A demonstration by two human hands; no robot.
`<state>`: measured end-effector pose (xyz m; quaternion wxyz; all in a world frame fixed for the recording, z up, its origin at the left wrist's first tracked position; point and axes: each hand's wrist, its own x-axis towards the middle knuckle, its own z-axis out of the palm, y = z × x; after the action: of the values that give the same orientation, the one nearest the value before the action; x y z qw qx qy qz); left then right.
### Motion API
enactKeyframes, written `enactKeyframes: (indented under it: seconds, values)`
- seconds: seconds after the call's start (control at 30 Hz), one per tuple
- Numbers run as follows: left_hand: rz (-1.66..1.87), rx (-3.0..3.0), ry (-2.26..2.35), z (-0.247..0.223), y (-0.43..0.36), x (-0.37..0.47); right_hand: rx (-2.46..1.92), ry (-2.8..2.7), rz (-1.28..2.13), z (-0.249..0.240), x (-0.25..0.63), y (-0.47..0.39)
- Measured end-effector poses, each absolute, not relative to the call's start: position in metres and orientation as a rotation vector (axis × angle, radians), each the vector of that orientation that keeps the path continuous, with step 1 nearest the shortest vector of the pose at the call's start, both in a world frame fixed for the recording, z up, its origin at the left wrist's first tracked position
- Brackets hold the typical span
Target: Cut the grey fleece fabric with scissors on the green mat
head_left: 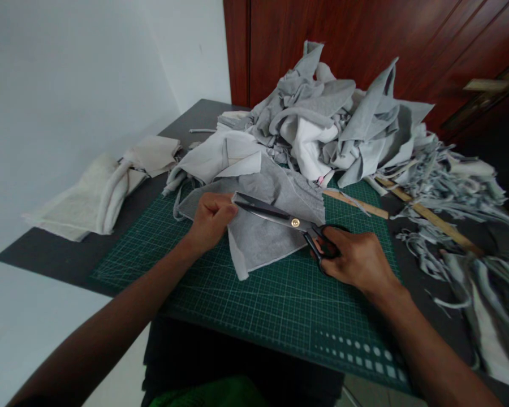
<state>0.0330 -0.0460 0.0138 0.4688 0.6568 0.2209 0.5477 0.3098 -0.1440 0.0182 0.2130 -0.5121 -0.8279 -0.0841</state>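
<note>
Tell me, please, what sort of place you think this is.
Probably a sewing or fabric-cutting workspace: there is a gridded green cutting mat, large scissors in the right hand, and a heap of grey cloth behind.

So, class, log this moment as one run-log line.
left hand: pinching soft grey fabric | right hand: gripping black-handled metal scissors, tips near left hand | beneath: green gridded cutting mat | beyond: heaped grey-and-white cloth

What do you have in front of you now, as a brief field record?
left hand: pinching gray cloth by the scissor tips
right hand: gripping scissors by black handles
blades: over the cloth, nearly closed
under cloth: green cutting mat
behind: gray and white fabric heap
far left: pale folded fabric
right side: scrap strips, long wooden stick
</note>
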Motion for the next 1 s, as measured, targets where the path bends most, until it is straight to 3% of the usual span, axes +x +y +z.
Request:
enactKeyframes:
  seconds: [1.0]
  values:
    - [1.172,1.317,0.52,0.031,-0.053,0.041,-1.385,-2.357,-0.223,0.015,0.31,-0.143]
